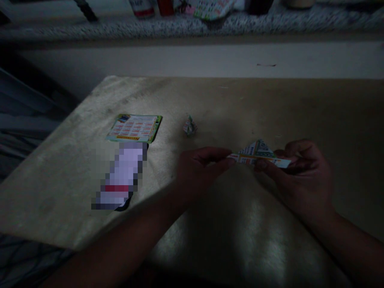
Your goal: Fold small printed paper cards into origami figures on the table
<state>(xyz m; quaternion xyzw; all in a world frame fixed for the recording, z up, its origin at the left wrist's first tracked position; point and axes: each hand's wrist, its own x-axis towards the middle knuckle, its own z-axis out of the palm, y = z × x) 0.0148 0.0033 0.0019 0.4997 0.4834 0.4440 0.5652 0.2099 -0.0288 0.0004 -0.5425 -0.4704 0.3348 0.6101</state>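
Dim light falls across a wide, pale surface [330, 116]. Behind it stands a plain wall [195, 60], and above that runs a speckled stone ledge [180, 30] with a can [141, 9] and other bits on it, cut off by the top of the view.

Two bare hands hold one folded paper [258, 151] over the right part of the surface. It has a pointy top and a long, thin strip [246, 160] at the bottom. That strip is the long way of the paper, and it runs from side to side – from the left hand [199, 164] to the right hand [306, 174] – with its right end tipped a bit lower.

The left hand's grip is pinched on the left tip, between thumb and finger. The right hand's grip is pinched too: its thumb presses on the front of the strip, and its fingers are at the right end. So the paper is right between them, touching both, but the right hand covers more of it. The paper looks lifted, though I cannot tell for sure.

Farther back and to the left, a small paper shape [189, 127] sits on the surface, apart from both hands. Left of that lies a printed card [135, 127], and just in front of it is a phone [123, 172] – its screen is all blurry squares. Neither hand touches these.
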